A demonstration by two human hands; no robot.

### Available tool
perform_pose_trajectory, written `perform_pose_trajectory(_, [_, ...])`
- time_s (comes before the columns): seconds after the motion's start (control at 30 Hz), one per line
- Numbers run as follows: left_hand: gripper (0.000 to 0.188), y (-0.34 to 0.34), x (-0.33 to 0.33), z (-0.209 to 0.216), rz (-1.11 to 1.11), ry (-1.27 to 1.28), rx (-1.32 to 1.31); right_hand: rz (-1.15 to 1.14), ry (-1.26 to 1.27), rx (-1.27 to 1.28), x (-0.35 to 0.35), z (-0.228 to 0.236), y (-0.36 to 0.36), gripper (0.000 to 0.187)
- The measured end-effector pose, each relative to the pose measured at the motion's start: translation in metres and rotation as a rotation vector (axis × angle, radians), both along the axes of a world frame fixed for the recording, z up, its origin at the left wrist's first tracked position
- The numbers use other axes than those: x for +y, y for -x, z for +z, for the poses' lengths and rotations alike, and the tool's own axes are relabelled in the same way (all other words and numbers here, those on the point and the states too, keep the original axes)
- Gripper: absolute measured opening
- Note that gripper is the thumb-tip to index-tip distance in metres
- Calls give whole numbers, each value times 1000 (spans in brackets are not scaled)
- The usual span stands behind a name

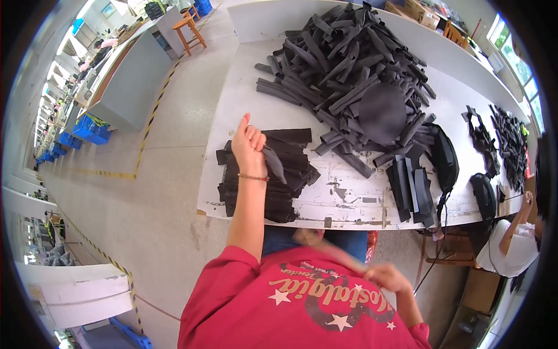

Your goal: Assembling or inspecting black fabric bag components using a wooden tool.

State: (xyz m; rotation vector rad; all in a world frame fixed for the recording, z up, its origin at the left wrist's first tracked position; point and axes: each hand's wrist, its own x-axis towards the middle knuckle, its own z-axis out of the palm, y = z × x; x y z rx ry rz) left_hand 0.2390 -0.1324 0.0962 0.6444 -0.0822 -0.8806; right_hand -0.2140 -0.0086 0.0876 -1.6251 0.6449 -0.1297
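My left hand point(250, 150) is raised over the near left of the white table, its fingers closed and thumb up. A dark grey fabric piece point(274, 166) hangs from it beside the wrist. Beneath lies a stack of flat, black fabric pieces point(290, 200) with uneven edges. My right hand point(388, 278) is in front of my red shirt, fingers curled. A tan smear point(334, 251) runs from it toward my lap; whatever it holds is too blurred to name.
A large heap of rolled dark fabric strips point(349, 64) covers the far table point(247, 75). A smooth dark round shape point(382, 113) is before it. Near right are stacked dark strips point(410, 186) and a black pouch point(444, 157). A co-worker in white point(511, 250) sits right.
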Motion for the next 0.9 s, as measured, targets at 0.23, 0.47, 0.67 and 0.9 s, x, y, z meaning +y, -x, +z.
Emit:
perform_pose_trajectory(0.23, [12,109,3,-11,-73,-202,230,-580,295,-373,-80,19,-149,27])
perform_pose_trajectory(0.47, [35,106,20,-11,-313,-183,-338,-672,-120,-553,-118,26,-170,8])
perform_pose_trajectory(0.67, [32,147,38,9,-980,-70,-695,-760,596,-370,-144,40,-175,8])
perform_pose_trajectory(0.9, [32,200,87,-17,-1142,-83,-775,-1255,646,-497,-198,94,-169,13])
